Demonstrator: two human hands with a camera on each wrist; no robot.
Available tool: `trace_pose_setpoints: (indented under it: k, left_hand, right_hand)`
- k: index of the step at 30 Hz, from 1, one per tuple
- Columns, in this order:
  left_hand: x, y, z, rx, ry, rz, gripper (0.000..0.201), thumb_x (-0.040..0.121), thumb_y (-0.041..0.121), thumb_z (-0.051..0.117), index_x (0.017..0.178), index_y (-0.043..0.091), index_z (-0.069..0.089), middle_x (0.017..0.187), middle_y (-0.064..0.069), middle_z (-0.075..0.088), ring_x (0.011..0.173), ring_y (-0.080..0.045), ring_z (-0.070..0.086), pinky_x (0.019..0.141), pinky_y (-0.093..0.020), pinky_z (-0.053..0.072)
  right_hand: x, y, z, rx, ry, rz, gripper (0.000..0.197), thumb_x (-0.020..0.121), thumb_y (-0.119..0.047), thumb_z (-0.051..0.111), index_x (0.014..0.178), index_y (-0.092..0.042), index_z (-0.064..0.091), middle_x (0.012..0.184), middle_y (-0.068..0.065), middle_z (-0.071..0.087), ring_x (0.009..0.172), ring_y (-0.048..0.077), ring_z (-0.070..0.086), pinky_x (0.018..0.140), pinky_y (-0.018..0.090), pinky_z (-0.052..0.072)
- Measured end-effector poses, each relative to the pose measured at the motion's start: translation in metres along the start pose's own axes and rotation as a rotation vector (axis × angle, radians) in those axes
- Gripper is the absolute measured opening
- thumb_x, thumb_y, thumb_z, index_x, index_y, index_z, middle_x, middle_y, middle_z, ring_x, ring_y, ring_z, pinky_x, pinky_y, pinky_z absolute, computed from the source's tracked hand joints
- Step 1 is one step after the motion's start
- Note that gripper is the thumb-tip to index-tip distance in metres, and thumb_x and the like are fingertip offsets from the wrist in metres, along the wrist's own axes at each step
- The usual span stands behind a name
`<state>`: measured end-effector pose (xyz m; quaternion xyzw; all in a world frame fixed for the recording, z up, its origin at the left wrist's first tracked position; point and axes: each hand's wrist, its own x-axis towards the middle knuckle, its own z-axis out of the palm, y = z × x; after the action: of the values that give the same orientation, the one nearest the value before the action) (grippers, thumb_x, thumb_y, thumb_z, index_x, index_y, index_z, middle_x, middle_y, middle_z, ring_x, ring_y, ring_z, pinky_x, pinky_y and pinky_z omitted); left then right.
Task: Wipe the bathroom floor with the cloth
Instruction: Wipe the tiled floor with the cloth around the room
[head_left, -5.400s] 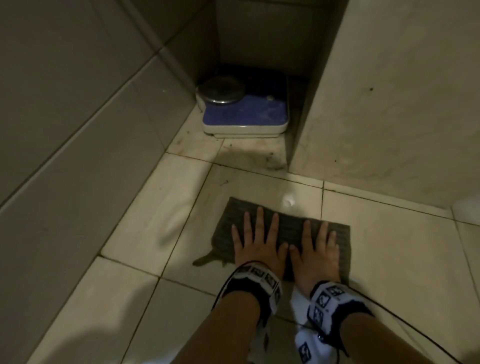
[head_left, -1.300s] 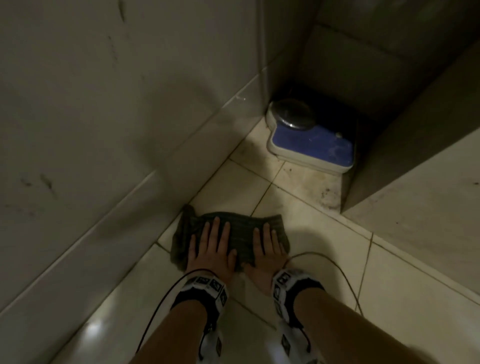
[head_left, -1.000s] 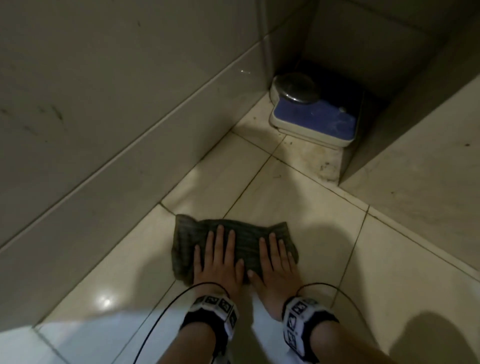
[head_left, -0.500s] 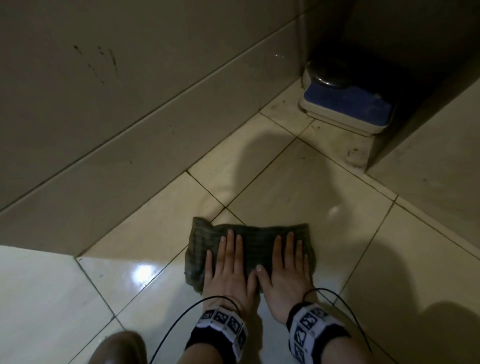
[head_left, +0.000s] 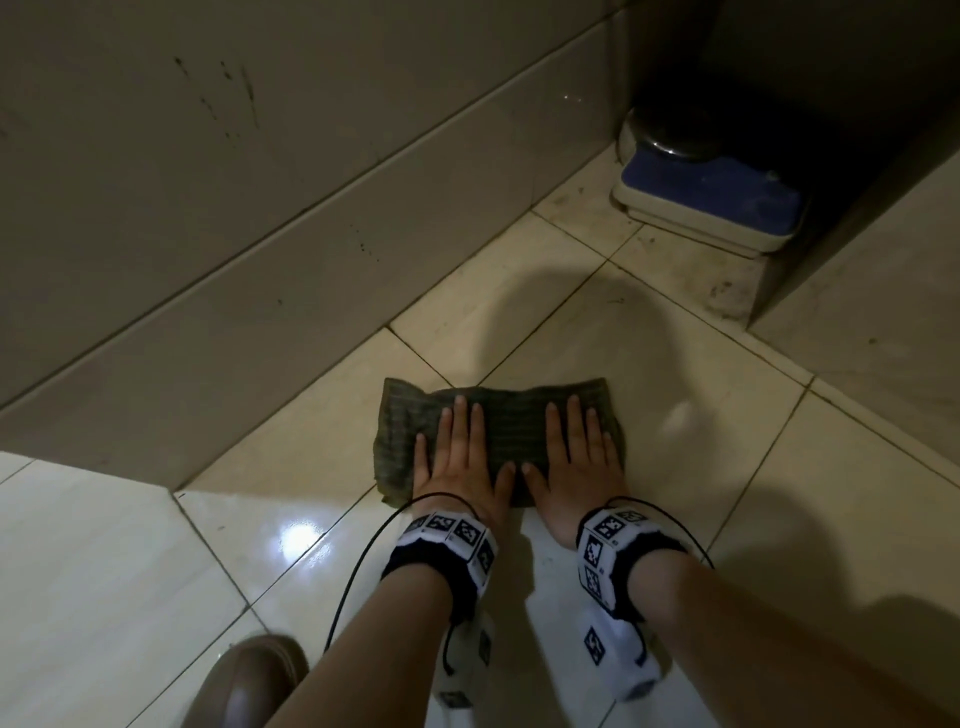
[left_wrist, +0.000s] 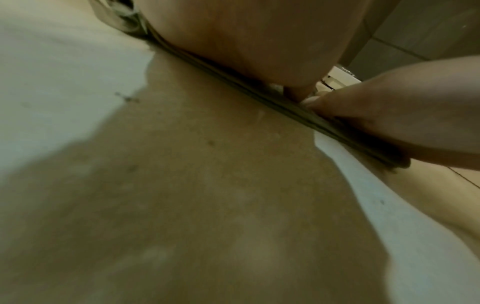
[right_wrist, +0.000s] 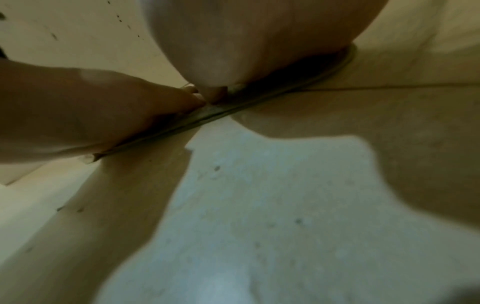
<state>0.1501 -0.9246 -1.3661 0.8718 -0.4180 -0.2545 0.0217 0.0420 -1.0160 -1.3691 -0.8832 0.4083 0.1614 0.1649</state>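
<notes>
A dark grey-green folded cloth (head_left: 514, 415) lies flat on the pale tiled floor (head_left: 571, 322). My left hand (head_left: 460, 452) presses on its left half with straight fingers. Beside it my right hand (head_left: 576, 452) presses flat on the right half, thumbs nearly touching. In the left wrist view the cloth's near edge (left_wrist: 259, 96) shows as a thin dark band under my palm, with the right hand (left_wrist: 389, 115) on it. The right wrist view shows the same cloth edge (right_wrist: 233, 109) under both palms, the left hand (right_wrist: 91, 111) at the left.
A tiled wall (head_left: 260, 208) runs along the left. A blue and white bathroom scale (head_left: 711, 197) sits in the far corner beside a pale low wall (head_left: 883, 291). A brown shoe (head_left: 244, 680) stands at the lower left. Black cables (head_left: 363, 561) trail from both wristbands.
Both hands have dragged the cloth back along the floor, away from the scale and the corner. The brown shoe has come into view at the lower left.
</notes>
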Motion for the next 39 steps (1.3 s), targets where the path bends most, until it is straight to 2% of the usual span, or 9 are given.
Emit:
trace_pose_setpoints:
  k: [5, 8, 11, 13, 15, 18, 23, 29, 39]
  left_hand:
    - [-0.044, -0.001, 0.032, -0.011, 0.038, -0.032, 0.082, 0.083, 0.062, -0.007, 0.149, 0.018, -0.028, 0.155, 0.001, -0.036, 0.147, -0.017, -0.025, 0.115, -0.044, -0.019]
    - [-0.08, -0.002, 0.043, -0.043, 0.023, -0.016, 0.083, 0.09, 0.061, 0.017, 0.157, 0.012, 0.004, 0.165, -0.006, -0.001, 0.151, -0.021, 0.004, 0.117, -0.045, -0.001]
    - [-0.097, -0.012, 0.041, -0.055, 0.098, 0.095, 0.081, 0.088, 0.059, 0.025, 0.156, 0.018, 0.009, 0.165, -0.004, 0.002, 0.149, -0.017, -0.001, 0.12, -0.041, -0.007]
    - [-0.106, -0.028, 0.027, -0.133, 0.154, 0.198, 0.066, 0.086, 0.055, 0.036, 0.144, 0.023, 0.041, 0.152, -0.002, 0.035, 0.139, -0.021, 0.029, 0.117, -0.047, 0.02]
    - [-0.114, -0.048, 0.014, -0.033, 0.106, 0.247, 0.046, 0.081, 0.055, 0.048, 0.114, 0.026, 0.059, 0.114, 0.001, 0.057, 0.104, -0.022, 0.054, 0.09, -0.044, 0.047]
    - [-0.117, -0.071, -0.002, 0.166, -0.051, 0.27, 0.038, 0.086, 0.048, 0.059, 0.115, 0.024, 0.059, 0.113, 0.0, 0.053, 0.105, -0.025, 0.056, 0.089, -0.041, 0.044]
    - [-0.108, -0.087, -0.015, 0.254, -0.123, 0.168, 0.036, 0.099, 0.031, 0.048, 0.133, 0.027, 0.041, 0.136, -0.001, 0.037, 0.124, -0.023, 0.039, 0.101, -0.033, 0.033]
    - [-0.102, -0.08, -0.033, 0.017, -0.2, -0.034, 0.013, 0.09, 0.026, 0.06, 0.103, 0.028, 0.064, 0.118, 0.001, 0.061, 0.102, -0.02, 0.057, 0.083, -0.028, 0.049]
    - [-0.1, -0.058, -0.079, 0.011, -0.23, -0.183, 0.015, 0.087, 0.013, 0.058, 0.087, 0.029, 0.058, 0.086, 0.005, 0.061, 0.08, -0.017, 0.06, 0.064, -0.027, 0.048]
  right_hand:
    - [-0.044, 0.012, 0.016, 0.0, 0.006, -0.063, 0.081, 0.088, -0.061, 0.006, 0.15, -0.014, -0.018, 0.162, 0.012, -0.011, 0.151, 0.03, 0.002, 0.12, 0.04, -0.002]
    - [-0.081, 0.013, 0.031, 0.014, -0.013, -0.048, 0.078, 0.092, -0.056, 0.023, 0.155, -0.012, 0.013, 0.161, 0.015, 0.016, 0.144, 0.032, 0.028, 0.115, 0.042, 0.013]
    - [-0.097, 0.017, 0.028, 0.07, 0.009, -0.096, 0.074, 0.095, -0.053, 0.024, 0.157, -0.019, 0.002, 0.164, 0.01, -0.008, 0.15, 0.028, 0.008, 0.122, 0.039, 0.007]
    - [-0.102, 0.029, 0.015, 0.107, 0.032, -0.184, 0.063, 0.095, -0.047, 0.035, 0.152, -0.022, 0.023, 0.162, 0.01, 0.004, 0.144, 0.028, 0.018, 0.117, 0.043, 0.025]
    - [-0.108, 0.039, 0.005, 0.034, 0.017, -0.335, 0.043, 0.088, -0.047, 0.042, 0.121, -0.022, 0.054, 0.138, 0.008, 0.041, 0.117, 0.027, 0.047, 0.093, 0.044, 0.049]
    - [-0.108, 0.053, 0.008, -0.047, -0.076, -0.481, 0.03, 0.084, -0.046, 0.056, 0.103, -0.022, 0.055, 0.109, 0.001, 0.046, 0.092, 0.022, 0.055, 0.072, 0.035, 0.052]
    - [-0.092, 0.053, 0.001, -0.021, -0.084, -0.422, 0.017, 0.097, -0.028, 0.053, 0.106, -0.015, 0.054, 0.112, 0.005, 0.046, 0.098, 0.023, 0.051, 0.074, 0.031, 0.042]
    - [-0.088, 0.047, -0.018, 0.055, -0.169, -0.352, 0.016, 0.101, -0.024, 0.047, 0.104, -0.014, 0.058, 0.104, 0.002, 0.053, 0.089, 0.016, 0.048, 0.072, 0.03, 0.041]
    - [-0.097, 0.042, -0.053, 0.163, -0.11, -0.205, 0.01, 0.101, -0.018, 0.047, 0.106, -0.012, 0.053, 0.089, 0.004, 0.059, 0.078, 0.02, 0.057, 0.06, 0.028, 0.042]
